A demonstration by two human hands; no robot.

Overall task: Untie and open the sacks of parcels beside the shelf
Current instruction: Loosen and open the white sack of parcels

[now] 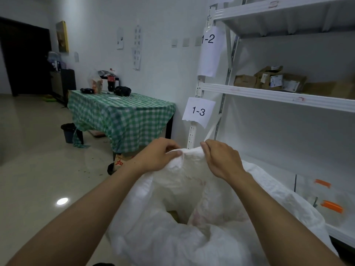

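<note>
White woven plastic sack point(192, 237), crinkly and slumped, sits right under both hands with its mouth gaping. Left hand point(159, 156) and right hand point(221, 160) each pinch the bunched far rim, knuckles nearly touching. Just past the right hand stands a white metal shelf point(269, 93) holding brown cardboard parcels point(269, 79).

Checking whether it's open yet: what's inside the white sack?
Through the mouth of the white sack, gripped by the left hand and right hand, only a small brown patch shows, maybe cardboard. Folds cover everything else.
</note>
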